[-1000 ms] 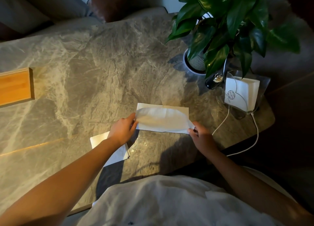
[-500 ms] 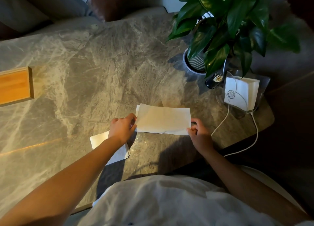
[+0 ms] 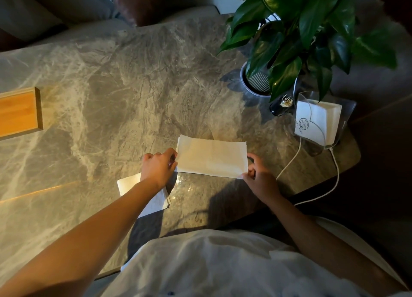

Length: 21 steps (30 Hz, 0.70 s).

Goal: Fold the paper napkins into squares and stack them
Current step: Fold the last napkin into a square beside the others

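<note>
A folded napkin [image 3: 211, 158] is held on the marble table [image 3: 111, 85].
The left hand [image 3: 158, 165] pinches its left edge, the right hand [image 3: 259, 174] its right corner; the holder [image 3: 316, 122] logo [image 3: 303, 122] is unreadable.

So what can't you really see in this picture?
All in the head view:
- The folded napkin stack: the left arm covers most of it, so no counting.
- The wooden block: cut off by the left edge.
- The stamp on the napkin holder: too small to read.
- The plant pot: leaves hide most of it.
- The long napkin: its top layer covers what's underneath.
</note>
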Tool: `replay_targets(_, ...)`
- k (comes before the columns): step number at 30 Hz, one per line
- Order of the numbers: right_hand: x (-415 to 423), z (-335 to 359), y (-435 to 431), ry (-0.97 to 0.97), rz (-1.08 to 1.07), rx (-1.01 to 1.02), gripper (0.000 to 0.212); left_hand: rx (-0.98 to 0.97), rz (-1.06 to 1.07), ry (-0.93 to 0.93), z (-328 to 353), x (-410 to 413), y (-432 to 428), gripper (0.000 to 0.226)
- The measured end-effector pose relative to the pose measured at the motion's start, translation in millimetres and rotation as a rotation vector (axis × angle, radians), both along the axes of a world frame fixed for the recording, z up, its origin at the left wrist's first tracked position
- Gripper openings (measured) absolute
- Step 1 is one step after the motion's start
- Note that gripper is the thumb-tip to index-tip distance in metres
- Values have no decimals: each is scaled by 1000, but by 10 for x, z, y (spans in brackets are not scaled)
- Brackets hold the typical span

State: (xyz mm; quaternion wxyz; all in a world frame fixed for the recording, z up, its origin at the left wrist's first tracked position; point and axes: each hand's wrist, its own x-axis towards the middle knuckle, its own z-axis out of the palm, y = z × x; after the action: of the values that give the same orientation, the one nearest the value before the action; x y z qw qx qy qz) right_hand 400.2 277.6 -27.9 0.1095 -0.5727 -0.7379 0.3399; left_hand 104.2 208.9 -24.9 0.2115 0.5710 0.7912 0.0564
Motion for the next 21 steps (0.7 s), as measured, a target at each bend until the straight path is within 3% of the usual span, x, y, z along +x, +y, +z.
replay_targets(4, -54, 46, -1, -17, -53, 177, 58, 92, -53, 143, 54, 39, -43, 40)
replay_targets(7, -187, 93, 8, -135, 125, 323, 55, 234, -172, 268, 100, 143, -41, 56)
replay_targets(9, -358, 88, -28, -178, 290, 355, 57, 178, -321, 268, 96, 319, 17, 59)
replay_targets(12, -631, 11, -96, -269, 397, 233, 61, -33, -437, 228, -22, 593, 71, 59)
replay_targets(15, -661, -107, -84, -324, 388, 100, 62, -161, -380, 191, -114, 572, 36, 62)
replay_targets(18, -498, -109, -31, -202, 352, 105, 65, -168, -330, 217, -124, 325, 5, 59)
replay_targets(21, -291, -94, 19, -216, 340, 122, 64, -185, -300, 258, -104, 116, -1, 57)
